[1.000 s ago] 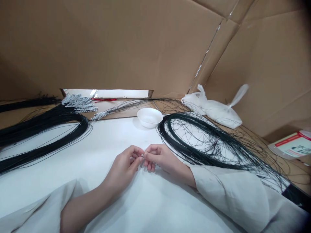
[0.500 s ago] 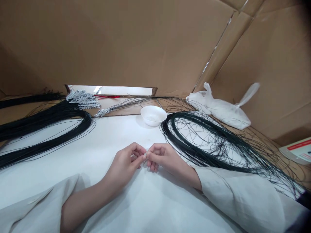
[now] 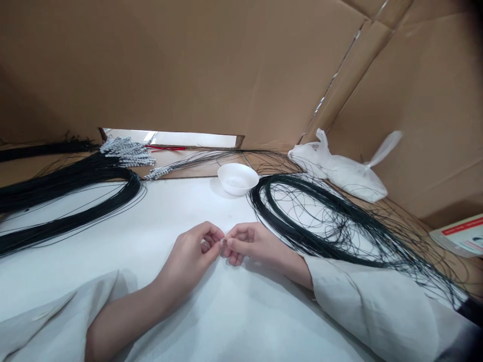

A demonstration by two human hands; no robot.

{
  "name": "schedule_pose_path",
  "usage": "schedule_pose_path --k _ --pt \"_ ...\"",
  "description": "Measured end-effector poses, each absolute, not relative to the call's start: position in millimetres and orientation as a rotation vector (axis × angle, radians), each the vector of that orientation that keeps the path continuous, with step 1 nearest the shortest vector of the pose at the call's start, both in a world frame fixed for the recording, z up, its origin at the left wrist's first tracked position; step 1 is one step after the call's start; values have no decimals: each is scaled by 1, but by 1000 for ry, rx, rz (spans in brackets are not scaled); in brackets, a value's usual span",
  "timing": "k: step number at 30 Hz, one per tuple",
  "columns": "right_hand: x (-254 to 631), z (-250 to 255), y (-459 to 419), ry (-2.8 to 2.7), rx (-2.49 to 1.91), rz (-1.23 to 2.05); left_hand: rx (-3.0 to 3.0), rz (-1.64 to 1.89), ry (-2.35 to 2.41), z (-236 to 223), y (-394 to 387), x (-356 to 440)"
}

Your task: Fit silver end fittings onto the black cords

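Note:
My left hand and my right hand meet at the middle of the white table surface. Thumb and forefinger of each hand are pinched together, fingertips almost touching. Between them is a tiny whitish piece, too small to name; a thin dark strand seems to run at it by the right fingertips. Just beyond the hands stands a white bowl, its contents not clear. Right of my right hand lies a loose coil of dark green cord.
Bundles of black cord lie at the left, with black-and-white wrapped ends behind. White plastic bags rest at the back right, near a printed packet. A cardboard wall with a slot closes off the back.
My hands have shifted very slightly to the left, and the fingertips are a little further apart, showing more of the tiny piece. The surroundings stay put.

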State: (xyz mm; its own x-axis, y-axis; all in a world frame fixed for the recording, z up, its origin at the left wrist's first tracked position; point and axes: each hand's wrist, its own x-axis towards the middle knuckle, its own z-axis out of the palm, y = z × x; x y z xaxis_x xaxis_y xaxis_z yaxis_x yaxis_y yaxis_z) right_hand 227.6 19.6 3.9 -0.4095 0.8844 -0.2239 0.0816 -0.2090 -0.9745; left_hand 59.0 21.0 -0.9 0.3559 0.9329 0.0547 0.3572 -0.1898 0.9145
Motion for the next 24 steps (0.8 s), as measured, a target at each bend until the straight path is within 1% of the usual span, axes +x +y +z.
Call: schedule_pose_path --k 14,24 --pt "225 -1 19 -1381 -1192 1676 1827 752 1174 0 20 60" --pt "224 -2 19 -1422 -1197 1652 1722 775 1174 0 19 62"
